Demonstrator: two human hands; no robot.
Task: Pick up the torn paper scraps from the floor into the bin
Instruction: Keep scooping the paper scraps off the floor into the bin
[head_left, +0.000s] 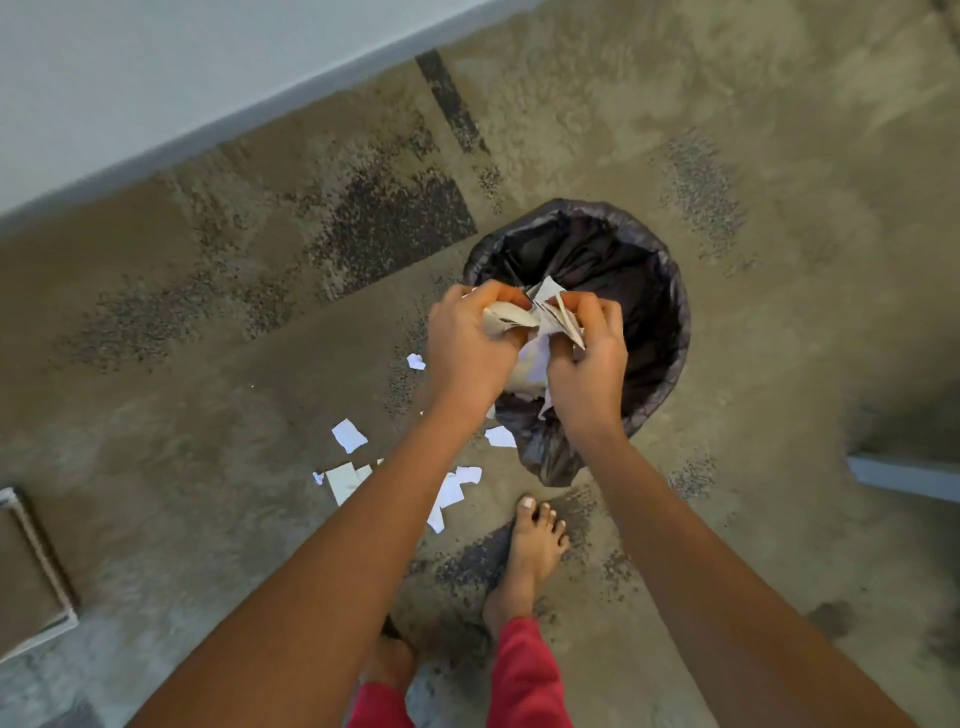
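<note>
From the head camera, looking straight down, both hands meet over the near rim of the bin (670, 291), a round container lined with a black bag (550, 457) whose slack hangs over the near side. The left hand (470, 348) is curled closed around a wad of paper scraps (540, 322), fingers wrapped over its left side; the right hand (589, 364) is closed on the wad's right side, thumb and fingers pinching a few flat strips. Holding the bundle between two hands looks like a way to keep loose pieces from slipping out, and keeping it above the opening means anything that falls should land inside the liner. Some pale paper shows below the hands, apparently already inside the bin, though the hands hide most of it.

The job is only partly done, judging by what lies on the carpeted floor (208, 415). Loose scraps (349, 435) remain just beside the bin on its left, with more white pieces between the left forearm and the bare foot (535, 545), and one small bit near the left wrist. The person stands close, feet just short of the bin, so the remaining paper sits within easy reach. Letting go of the wad over the opening seems the natural next step.
</note>
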